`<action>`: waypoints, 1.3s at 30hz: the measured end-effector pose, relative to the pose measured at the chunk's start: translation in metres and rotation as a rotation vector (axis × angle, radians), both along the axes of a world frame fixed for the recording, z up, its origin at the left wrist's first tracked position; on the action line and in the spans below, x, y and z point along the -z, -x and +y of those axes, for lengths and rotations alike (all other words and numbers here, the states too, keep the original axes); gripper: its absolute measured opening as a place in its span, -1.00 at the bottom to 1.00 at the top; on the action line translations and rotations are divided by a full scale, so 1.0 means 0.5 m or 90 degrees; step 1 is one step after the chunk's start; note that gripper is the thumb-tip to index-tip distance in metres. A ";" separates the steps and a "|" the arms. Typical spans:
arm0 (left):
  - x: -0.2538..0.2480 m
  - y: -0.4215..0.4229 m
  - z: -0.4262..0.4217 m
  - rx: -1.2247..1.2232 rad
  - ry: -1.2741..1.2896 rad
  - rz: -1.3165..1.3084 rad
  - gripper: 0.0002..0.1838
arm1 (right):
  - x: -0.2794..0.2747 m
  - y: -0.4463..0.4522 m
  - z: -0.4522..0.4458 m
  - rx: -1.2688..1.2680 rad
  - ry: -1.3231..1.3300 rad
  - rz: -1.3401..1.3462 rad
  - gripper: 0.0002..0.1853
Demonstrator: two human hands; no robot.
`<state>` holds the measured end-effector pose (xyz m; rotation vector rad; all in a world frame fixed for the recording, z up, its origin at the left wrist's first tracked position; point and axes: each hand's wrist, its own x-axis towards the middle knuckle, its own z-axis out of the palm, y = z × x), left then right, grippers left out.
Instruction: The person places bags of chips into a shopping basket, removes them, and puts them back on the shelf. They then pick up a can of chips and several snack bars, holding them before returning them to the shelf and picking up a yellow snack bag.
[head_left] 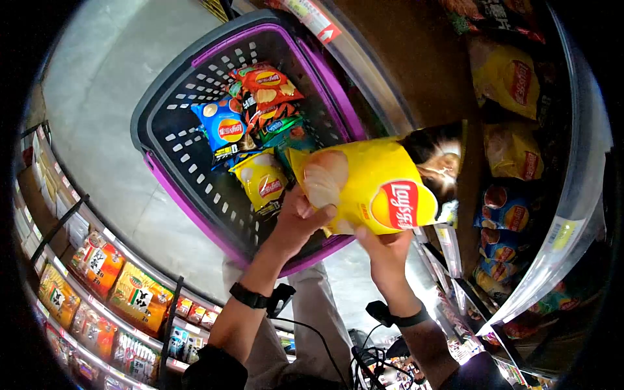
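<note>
A large yellow Lay's chip bag point(364, 188) is held between my two hands, tilted above the near right part of the shopping basket. My left hand point(296, 221) grips its lower left corner, thumb on the front. On the lower edge, near the red Lay's logo, my right hand point(383, 250) has closed; the bag hides some of its fingers. Inside the dark basket point(172, 153) with purple handles lie a blue chip bag point(221, 127), a red chip bag point(266, 84), a green bag point(286, 136) and a smaller yellow chip bag point(260, 179).
On the right, a shelf holds yellow chip bags point(513, 78) and blue chip bags point(504, 211) behind a clear front rail point(559, 221). Shelves at lower left carry orange and yellow snack packs point(140, 296). Cables point(374, 361) hang near my legs.
</note>
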<state>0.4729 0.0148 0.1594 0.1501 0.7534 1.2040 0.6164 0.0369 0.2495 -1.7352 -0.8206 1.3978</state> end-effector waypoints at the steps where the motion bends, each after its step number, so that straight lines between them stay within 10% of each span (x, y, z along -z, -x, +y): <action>1: -0.002 -0.009 0.006 -0.007 -0.031 -0.006 -0.32 | -0.006 -0.009 0.018 0.007 -0.061 -0.006 -0.43; 9: 0.025 0.035 0.055 0.115 -0.046 0.082 -0.30 | -0.025 -0.113 0.271 0.069 -0.397 -0.325 -0.34; 16: 0.168 0.126 -0.054 0.198 0.183 0.151 -0.52 | 0.024 -0.194 0.345 0.041 -0.182 -0.530 -0.49; 23: 0.269 0.215 -0.173 -0.031 0.465 0.197 -0.62 | 0.075 -0.016 0.170 0.133 -0.403 -0.348 -0.71; 25: 0.305 0.224 -0.206 -0.059 0.503 0.173 -0.59 | 0.126 0.038 0.093 -0.230 -0.465 -0.342 -0.62; 28: 0.301 0.235 -0.219 -0.058 0.551 0.141 -0.53 | 0.247 0.157 0.000 -0.649 -0.122 -0.219 -0.42; 34: 0.244 0.245 -0.179 0.034 0.507 0.142 -0.52 | 0.619 0.182 -0.159 -0.734 0.149 -0.458 0.18; 39: 0.238 0.278 -0.172 0.062 0.438 0.138 -0.59 | 0.603 0.205 -0.164 -0.767 0.202 -0.516 -0.06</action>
